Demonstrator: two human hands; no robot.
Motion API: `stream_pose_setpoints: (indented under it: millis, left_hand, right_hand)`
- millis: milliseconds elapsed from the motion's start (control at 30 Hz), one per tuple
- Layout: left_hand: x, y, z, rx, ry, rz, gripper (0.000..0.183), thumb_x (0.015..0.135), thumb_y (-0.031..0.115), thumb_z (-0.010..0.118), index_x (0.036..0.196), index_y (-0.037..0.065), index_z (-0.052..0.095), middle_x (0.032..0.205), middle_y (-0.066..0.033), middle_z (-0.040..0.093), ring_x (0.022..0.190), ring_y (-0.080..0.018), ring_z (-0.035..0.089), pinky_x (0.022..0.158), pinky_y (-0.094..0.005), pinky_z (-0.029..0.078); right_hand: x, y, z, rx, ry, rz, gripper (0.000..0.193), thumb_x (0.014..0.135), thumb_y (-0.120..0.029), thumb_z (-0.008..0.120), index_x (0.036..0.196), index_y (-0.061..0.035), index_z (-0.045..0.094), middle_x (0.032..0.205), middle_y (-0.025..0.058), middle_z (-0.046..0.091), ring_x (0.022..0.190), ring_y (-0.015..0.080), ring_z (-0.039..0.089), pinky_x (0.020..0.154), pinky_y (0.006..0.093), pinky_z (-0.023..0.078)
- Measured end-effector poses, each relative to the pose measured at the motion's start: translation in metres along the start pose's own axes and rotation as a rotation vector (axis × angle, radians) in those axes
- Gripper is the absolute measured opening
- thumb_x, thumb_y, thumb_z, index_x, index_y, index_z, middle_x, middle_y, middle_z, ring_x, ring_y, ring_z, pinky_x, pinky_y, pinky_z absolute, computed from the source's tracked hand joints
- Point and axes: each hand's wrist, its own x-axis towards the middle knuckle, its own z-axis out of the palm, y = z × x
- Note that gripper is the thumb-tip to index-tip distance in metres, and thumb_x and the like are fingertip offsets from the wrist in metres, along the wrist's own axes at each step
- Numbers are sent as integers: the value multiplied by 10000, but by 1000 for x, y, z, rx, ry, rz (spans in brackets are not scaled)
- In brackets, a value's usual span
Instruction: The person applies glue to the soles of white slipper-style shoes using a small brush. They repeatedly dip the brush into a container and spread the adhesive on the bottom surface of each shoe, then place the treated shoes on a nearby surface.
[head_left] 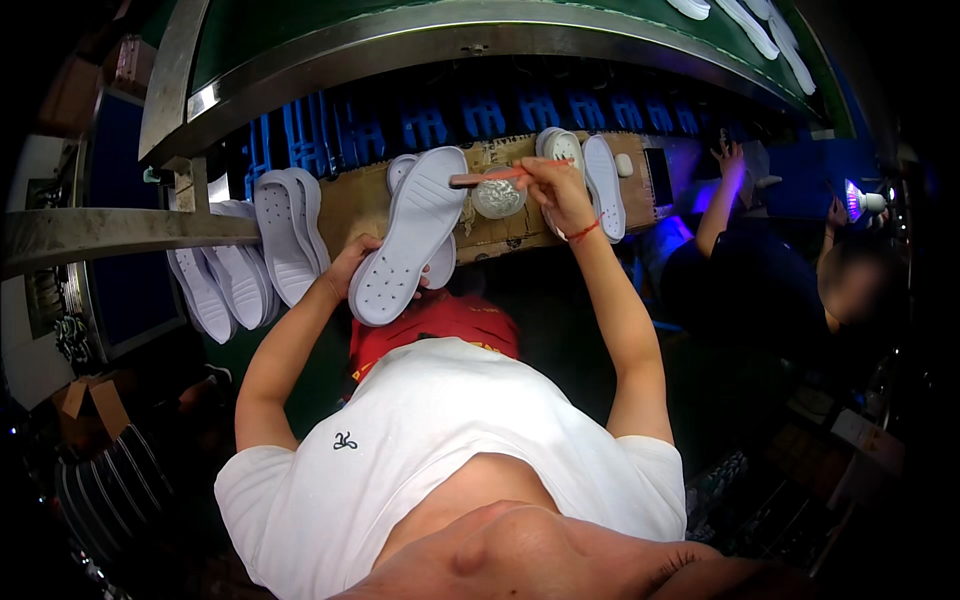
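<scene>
My left hand point(352, 268) grips a white shoe sole point(412, 235) near its heel end, with the dotted inner face turned up and the toe pointing away. Pinched in my right hand point(557, 192) is a brush with an orange-red handle point(500, 177). The brush's dark end meets or nearly meets the sole's right edge near the toe; I cannot tell if they touch. Below the brush stands a clear round cup point(498, 199) with whitish contents. Another white sole point(441, 262) shows partly behind the held one; whether my hand also holds it is hidden.
Brown cardboard point(480, 237) covers the bench. White soles point(290, 235) lean in a row at left; more soles point(603, 188) lie right of my right hand, near a dark flat rectangle point(658, 176). A metal-edged conveyor point(480, 45) runs overhead. A co-worker point(760, 280) is at far right beside a lamp point(862, 200).
</scene>
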Motion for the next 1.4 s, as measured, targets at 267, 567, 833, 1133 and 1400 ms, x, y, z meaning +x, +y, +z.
stream_pose_setpoints:
  millis: [267,567,833,1133,1400]
  left_hand:
    - [-3,10,16,47,-30,-55,662,849,367,322,1336,-76,383,1220,-297,521,982,-399,606,846,-471,514]
    - [12,16,47,25,-75,22,673,852,382,312,1363,-53,358,1210,-264,522,938,-368,610,805,-450,531]
    - [29,10,37,137,-60,235,617,900,383,333,1345,-41,387,1264,-208,520,1099,-301,567,951,-422,468]
    - [26,33,42,266,82,483,612,761,49,672,1326,31,437,1241,-113,539,1141,-250,539,976,-404,458]
    - [25,33,47,1276,431,1071,660,716,117,775,1294,78,458,1270,-69,512,1191,-218,492,990,-329,419]
  right_hand:
    - [11,-67,65,-934,-370,-617,167,855,-136,650,944,-7,708,807,88,709,732,120,662,646,217,501]
    - [12,-111,28,-1122,-236,-703,158,863,-120,639,959,-9,699,851,83,704,785,119,668,713,226,519]
    - [-51,-33,26,-723,-41,-517,182,894,-104,608,982,40,678,785,61,697,732,99,638,630,210,482]
    - [-64,-23,36,-587,-136,-437,154,874,-97,620,942,19,695,791,80,702,728,103,648,627,226,511]
    - [-46,-33,11,-756,76,-524,186,892,-122,611,959,36,681,768,83,693,668,101,618,604,214,477]
